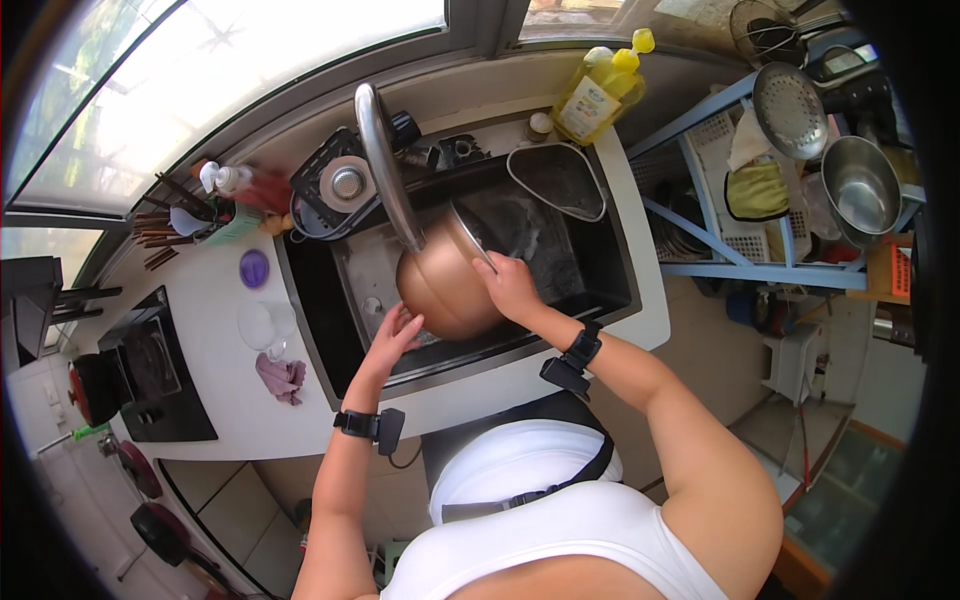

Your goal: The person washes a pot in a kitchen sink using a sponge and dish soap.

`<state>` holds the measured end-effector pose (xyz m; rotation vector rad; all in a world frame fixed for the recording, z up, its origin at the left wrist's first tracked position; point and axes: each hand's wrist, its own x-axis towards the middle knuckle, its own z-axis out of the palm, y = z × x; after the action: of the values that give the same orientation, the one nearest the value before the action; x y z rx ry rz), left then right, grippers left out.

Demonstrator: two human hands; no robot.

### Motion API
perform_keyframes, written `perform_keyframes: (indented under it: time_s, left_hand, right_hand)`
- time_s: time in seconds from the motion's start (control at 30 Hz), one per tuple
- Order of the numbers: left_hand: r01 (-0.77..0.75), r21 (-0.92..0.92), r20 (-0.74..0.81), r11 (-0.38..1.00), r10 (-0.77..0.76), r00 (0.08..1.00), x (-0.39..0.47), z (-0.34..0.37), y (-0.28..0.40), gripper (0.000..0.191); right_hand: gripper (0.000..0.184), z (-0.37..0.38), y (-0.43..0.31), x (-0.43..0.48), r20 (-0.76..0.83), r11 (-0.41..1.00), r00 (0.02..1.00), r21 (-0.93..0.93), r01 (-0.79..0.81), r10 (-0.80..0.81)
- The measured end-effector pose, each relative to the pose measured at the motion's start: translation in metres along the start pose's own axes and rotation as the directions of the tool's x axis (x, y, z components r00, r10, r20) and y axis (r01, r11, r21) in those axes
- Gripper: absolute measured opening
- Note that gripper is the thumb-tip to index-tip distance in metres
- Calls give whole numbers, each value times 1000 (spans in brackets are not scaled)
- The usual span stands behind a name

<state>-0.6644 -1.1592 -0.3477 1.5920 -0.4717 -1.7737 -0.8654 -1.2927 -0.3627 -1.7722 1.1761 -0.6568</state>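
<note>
A copper-coloured metal pot or bowl (450, 281) is tilted on its side over the black sink (637, 289), its opening turned to the upper right. My right hand (511, 286) grips its rim, thumb outside and fingers hidden inside. With fingers spread, my left hand (394, 341) is at the lower left of its rounded bottom; fingertips are at or just beside the metal, and I cannot tell whether they bear weight. A curved steel faucet (382, 157) reaches down to the pot's upper side. Its outlet is hidden or touching there. Some wet or foamy patches show in the sink.
A wire-rimmed strainer basket (559, 176) sits at the sink's back right, near a yellow soap bottle (600, 94). Left of the sink are a purple lid (254, 268), a clear glass vessel (262, 326), a mauve cloth (281, 377) and a black stove (161, 375). A blue rack (780, 276) stands right.
</note>
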Motion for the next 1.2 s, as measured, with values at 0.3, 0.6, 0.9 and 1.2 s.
perform_keyframes:
  time_s: [0.3, 0.6, 0.9, 1.2]
  left_hand:
    - [-415, 420, 31, 807, 445, 895, -56, 52, 19, 85]
    - [-555, 810, 223, 191, 775, 592, -90, 80, 70, 88]
    - [-652, 650, 185, 391, 751, 634, -98, 83, 40, 87]
    - [-417, 364, -79, 833, 473, 877, -90, 54, -6, 94]
  right_hand:
    - [41, -39, -11, -22, -194, 978, 975, 197, -69, 108]
    - [45, -64, -27, -24, 95, 467, 911, 835, -293, 401]
    - [45, -75, -30, -40, -125, 720, 938, 675, -157, 322]
    - [38, -60, -101, -56, 12, 989, 990, -34, 142, -142]
